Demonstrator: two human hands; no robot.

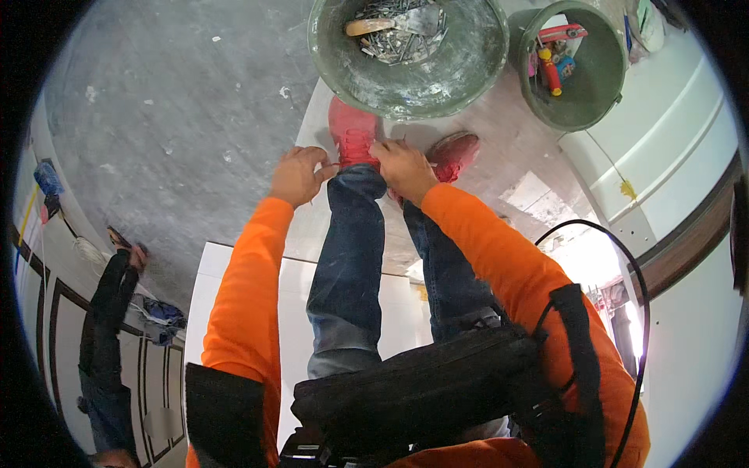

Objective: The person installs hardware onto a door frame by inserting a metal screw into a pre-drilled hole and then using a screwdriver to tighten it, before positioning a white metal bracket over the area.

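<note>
A red lace-up shoe [353,132] is on my foot below the cuff of blue jeans [351,257]. At its left side, my left hand [299,175] pinches a red shoelace [331,165] between thumb and fingertips. Against the shoe's right side, my right hand [404,167] has its fingers closed at the laces, partly hiding what they grip. The other red shoe [455,154] rests on the floor to the right.
Just beyond the shoe stands a large green tub [476,70] holding a putty knife [398,22] and metal nails. A smaller green bucket [585,113] contains hand tools. A black bag [421,382] lies across my lap; a black cable [641,296] loops at right. Another person [109,327] is far left.
</note>
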